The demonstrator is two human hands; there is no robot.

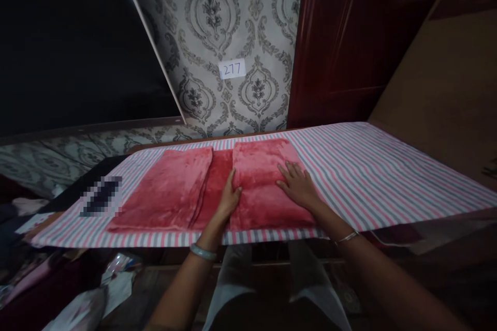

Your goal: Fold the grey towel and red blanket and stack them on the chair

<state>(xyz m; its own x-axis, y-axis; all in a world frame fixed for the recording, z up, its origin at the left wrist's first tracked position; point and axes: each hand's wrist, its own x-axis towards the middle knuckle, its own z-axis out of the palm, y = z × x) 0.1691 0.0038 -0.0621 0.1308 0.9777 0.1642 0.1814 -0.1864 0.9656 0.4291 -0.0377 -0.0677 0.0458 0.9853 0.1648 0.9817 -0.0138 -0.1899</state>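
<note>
Our right hand (298, 185) spreads its fingers on the red fabric (218, 173), seemingly steadying it by the near edge of the worktop (353, 168); whether our left hand (229, 198), at the fold's edge, grips, we cannot tell.

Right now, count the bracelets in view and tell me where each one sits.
2: a thick, pale bracelet worn behind the left hand, and a thinner, silvery bracelet worn behind the right hand. No others show.
</note>
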